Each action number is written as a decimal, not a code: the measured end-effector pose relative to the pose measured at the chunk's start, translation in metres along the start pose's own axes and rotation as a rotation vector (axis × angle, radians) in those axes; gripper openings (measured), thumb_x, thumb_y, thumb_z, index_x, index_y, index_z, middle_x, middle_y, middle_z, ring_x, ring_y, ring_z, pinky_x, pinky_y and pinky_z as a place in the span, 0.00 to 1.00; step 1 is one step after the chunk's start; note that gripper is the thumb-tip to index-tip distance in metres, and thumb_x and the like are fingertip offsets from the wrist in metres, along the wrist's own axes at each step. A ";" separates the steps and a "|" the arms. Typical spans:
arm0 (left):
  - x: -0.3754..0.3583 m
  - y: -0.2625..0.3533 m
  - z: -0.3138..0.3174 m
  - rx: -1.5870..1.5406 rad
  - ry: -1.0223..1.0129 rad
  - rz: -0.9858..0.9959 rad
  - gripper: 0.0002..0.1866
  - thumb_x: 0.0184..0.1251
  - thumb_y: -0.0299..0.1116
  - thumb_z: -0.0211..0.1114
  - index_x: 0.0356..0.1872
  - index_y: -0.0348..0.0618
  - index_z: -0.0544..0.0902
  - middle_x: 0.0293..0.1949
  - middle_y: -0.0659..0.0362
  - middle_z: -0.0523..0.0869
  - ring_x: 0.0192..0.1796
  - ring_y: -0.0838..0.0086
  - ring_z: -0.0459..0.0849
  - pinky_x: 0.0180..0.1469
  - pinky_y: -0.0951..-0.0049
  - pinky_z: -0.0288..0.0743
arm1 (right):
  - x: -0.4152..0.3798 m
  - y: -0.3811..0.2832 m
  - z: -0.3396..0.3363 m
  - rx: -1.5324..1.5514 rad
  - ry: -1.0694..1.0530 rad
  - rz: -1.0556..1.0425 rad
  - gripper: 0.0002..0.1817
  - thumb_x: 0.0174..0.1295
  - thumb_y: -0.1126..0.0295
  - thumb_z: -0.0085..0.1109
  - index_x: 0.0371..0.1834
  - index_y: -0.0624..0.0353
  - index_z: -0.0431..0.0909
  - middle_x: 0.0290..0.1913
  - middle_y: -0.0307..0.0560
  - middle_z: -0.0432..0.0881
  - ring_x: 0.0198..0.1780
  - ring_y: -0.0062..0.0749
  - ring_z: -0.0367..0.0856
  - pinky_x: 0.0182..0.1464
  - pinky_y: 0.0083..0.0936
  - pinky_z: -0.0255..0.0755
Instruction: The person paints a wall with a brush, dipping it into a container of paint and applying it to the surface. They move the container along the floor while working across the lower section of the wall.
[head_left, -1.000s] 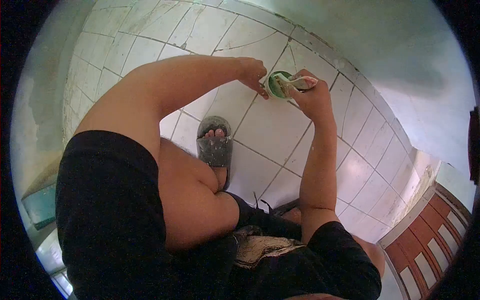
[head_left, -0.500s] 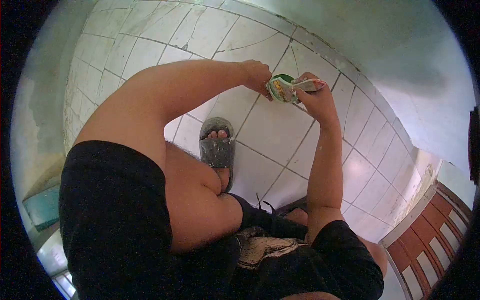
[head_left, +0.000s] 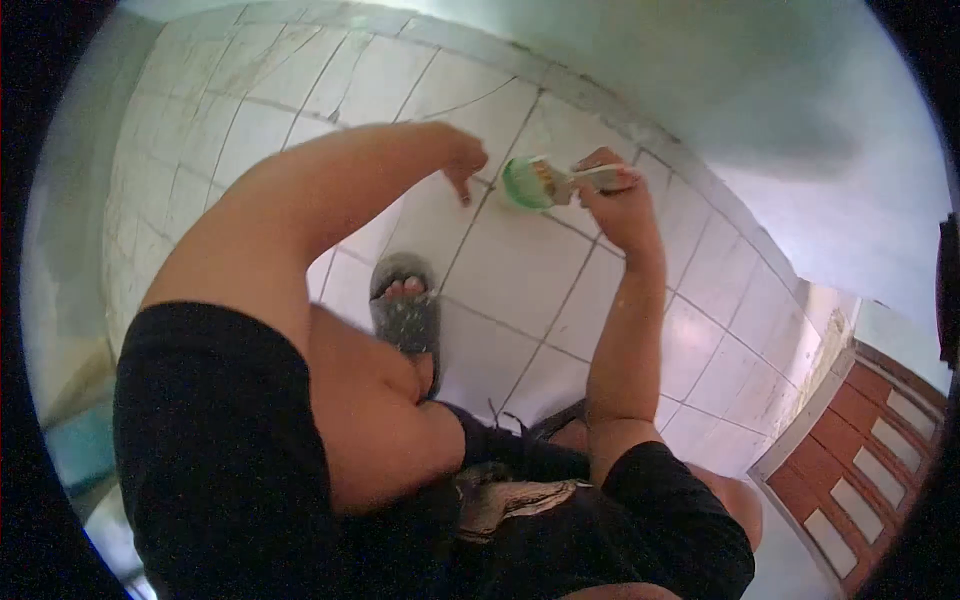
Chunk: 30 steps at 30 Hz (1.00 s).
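My right hand (head_left: 615,200) is closed around the pale handle of a wide paintbrush (head_left: 556,184), which has yellow-orange lettering on its head. The brush head overlaps the right side of a round green tub (head_left: 522,185) on the tiled floor. To the left of the tub is my left hand (head_left: 460,165), apart from it, with fingers pointing down and holding nothing. Motion blurs that hand somewhat.
White floor tiles (head_left: 520,270) with dark joints and some cracks lie below. A pale green wall (head_left: 780,110) rises on the right. My foot is in a speckled grey slipper (head_left: 408,320). At lower right stands a brown and white slatted panel (head_left: 850,470).
My left hand has let go of the tub's rim and moved left. The right hand still holds the brush at the tub. The view has shifted slightly.
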<state>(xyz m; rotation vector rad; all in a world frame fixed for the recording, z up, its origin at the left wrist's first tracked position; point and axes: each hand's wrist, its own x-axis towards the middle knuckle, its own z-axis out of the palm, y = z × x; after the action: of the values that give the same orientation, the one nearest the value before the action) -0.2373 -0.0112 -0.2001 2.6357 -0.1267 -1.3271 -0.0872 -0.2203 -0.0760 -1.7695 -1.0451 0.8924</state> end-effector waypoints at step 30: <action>-0.005 -0.036 -0.075 -0.111 -0.001 -0.296 0.29 0.56 0.63 0.51 0.33 0.45 0.83 0.31 0.55 0.84 0.40 0.59 0.81 0.47 0.59 0.72 | -0.013 0.081 0.008 0.542 -0.013 0.124 0.15 0.56 0.68 0.54 0.47 0.57 0.70 0.40 0.43 0.77 0.39 0.27 0.79 0.36 0.25 0.77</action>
<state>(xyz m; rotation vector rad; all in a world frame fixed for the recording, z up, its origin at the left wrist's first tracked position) -0.1805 0.0346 -0.1601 2.6329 0.3395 -1.3749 -0.0763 -0.2513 -0.1516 -1.3786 -0.6231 1.1393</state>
